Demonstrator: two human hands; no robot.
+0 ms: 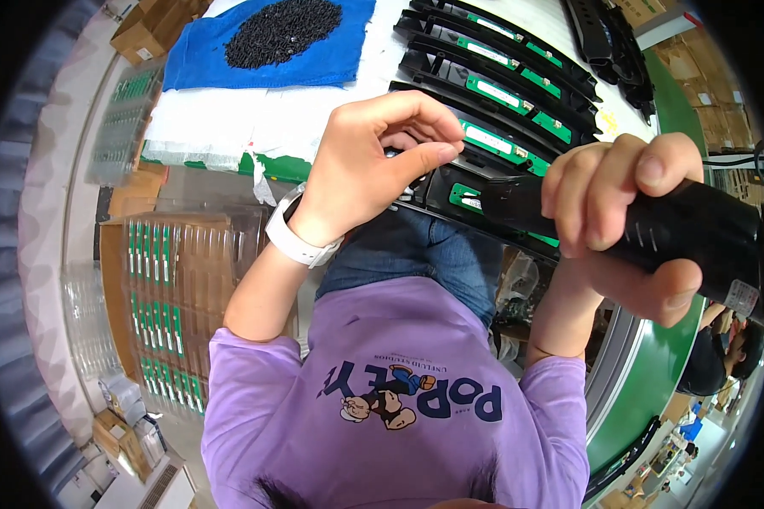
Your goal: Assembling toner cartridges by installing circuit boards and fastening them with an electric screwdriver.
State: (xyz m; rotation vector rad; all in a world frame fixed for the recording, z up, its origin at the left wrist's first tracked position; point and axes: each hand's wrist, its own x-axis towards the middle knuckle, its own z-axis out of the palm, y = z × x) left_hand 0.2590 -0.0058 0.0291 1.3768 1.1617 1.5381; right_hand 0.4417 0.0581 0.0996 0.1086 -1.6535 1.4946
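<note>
My right hand (598, 195) is wrapped round a black cordless electric screwdriver (713, 229). Its narrower nose points left, over the nearest black plastic strip (440, 188), which has a green circuit board (465, 197) in it. Beside that nose, my left hand (373, 144) is curled above the same strip, thumb and fingertips drawn together. Something small and dark shows in its palm, too hidden to name. Beyond both hands, several similar black strips with green boards (497, 93) lie in a row on the white-covered table.
A heap of small black screws (284, 32) lies on a blue cloth (199, 64) at the far left. Clear plastic trays (221, 254) holding green boards stand low on the left. More black parts (607, 42) lie at the far right. Another person (721, 356) is at right.
</note>
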